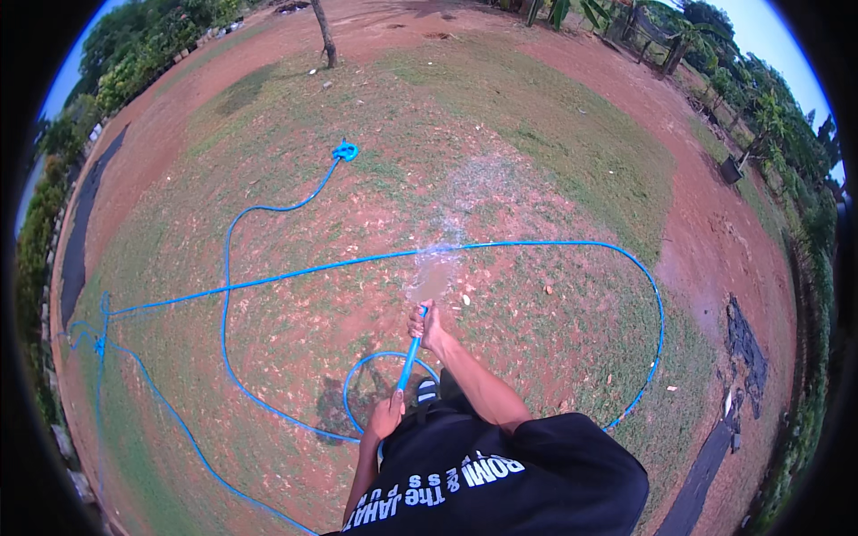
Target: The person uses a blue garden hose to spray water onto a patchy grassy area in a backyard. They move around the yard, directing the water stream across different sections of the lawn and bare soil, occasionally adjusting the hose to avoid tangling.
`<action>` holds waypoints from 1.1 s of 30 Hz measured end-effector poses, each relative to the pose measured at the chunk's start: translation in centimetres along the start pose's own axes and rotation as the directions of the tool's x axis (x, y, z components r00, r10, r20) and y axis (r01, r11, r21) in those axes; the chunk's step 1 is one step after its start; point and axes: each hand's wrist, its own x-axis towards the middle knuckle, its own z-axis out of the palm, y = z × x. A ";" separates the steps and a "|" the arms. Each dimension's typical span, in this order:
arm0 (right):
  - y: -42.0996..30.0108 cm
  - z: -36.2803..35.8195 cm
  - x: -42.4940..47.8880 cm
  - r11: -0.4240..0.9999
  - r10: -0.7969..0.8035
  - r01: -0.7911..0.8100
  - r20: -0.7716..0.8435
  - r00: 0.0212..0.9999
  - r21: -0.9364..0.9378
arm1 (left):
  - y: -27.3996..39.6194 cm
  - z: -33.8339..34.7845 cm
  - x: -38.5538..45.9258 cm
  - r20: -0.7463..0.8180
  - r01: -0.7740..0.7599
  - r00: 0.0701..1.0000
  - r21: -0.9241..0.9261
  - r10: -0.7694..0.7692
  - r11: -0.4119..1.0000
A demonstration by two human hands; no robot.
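Observation:
A blue garden hose runs between my two hands, its end pointing away from me. My right hand grips it near the open end, with fingers wrapped around it. Lower down, my left hand is closed around the same hose nearer my body. Water sprays out from the hose end in a fan over the grass and bare soil, crossing a stretch of hose on the ground. That hose lies in wide loops around me, with one small loop beside my foot.
A bundled blue hose part lies on the grass ahead; another tangle is at the far left. A tree trunk stands ahead. Dark sheeting lies at the right, more at the left. A black pot holds a plant.

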 end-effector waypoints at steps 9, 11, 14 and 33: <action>4.5 7.2 -2.0 0.949 0.124 -0.055 0.207 0.970 -0.310 | -2.6 1.9 -3.4 -0.309 -0.016 0.950 -0.177 -0.040 0.984; 4.7 7.3 -2.5 0.948 0.137 -0.062 0.223 0.965 -0.313 | -2.1 2.4 -4.0 -0.372 -0.005 0.927 -0.116 -0.039 0.993; 4.7 3.5 -2.2 0.961 0.128 -0.077 0.183 0.975 -0.265 | -1.1 3.6 -5.2 -0.375 0.018 0.926 -0.072 -0.044 0.997; 8.6 -9.4 -19.1 0.905 0.067 -0.112 -0.124 0.990 -0.409 | -5.7 22.7 -16.8 -0.429 0.122 0.891 -0.086 -0.147 0.989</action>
